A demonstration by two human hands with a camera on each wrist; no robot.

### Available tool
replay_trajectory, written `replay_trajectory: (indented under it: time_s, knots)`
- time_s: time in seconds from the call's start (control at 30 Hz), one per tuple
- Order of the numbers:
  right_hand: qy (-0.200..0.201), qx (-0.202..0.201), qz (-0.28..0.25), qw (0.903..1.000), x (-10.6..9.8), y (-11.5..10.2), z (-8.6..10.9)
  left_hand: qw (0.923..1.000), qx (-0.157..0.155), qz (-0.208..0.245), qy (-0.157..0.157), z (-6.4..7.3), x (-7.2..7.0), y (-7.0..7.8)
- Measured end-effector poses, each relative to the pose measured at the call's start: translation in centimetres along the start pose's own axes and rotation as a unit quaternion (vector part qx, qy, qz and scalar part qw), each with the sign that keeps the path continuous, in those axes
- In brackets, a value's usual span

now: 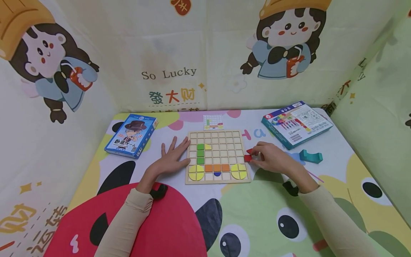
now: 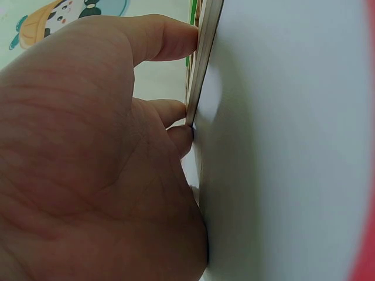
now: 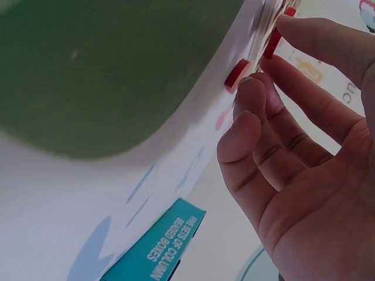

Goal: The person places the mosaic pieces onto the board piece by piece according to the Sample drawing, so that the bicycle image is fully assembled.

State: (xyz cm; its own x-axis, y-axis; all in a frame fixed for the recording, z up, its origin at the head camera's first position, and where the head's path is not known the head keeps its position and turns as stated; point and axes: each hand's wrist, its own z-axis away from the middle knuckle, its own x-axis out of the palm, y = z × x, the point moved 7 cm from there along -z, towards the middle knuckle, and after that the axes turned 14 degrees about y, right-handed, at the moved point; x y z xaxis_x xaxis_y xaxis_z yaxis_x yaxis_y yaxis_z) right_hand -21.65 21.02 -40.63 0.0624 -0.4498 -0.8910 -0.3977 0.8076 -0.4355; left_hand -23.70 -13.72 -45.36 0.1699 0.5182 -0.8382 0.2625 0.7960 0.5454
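Note:
A wooden grid board lies flat, with green, yellow, orange and blue pieces in its lower and left cells. My left hand has its fingers spread, thumb and fingertips against the board's left edge. At the right edge, my right hand pinches a flat red square piece between thumb and index finger. In the right wrist view this red piece is tilted on edge beside the board. Another red piece lies on the table near the curled other fingers.
A printed pattern card lies behind the board. A blue game box is at the back left, a teal-sided box at the back right. In front of that box lies a teal curved piece. A printed cloth covers the table.

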Motion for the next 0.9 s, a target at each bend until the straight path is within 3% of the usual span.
replay_trajectory:
  time_s: [0.9]
  knots:
    - [0.008, -0.042, 0.007, 0.9991, 1.2, -2.1, -1.2, 1.0000, 0.000, -0.002, -0.001, 0.0, -0.1, 0.1]
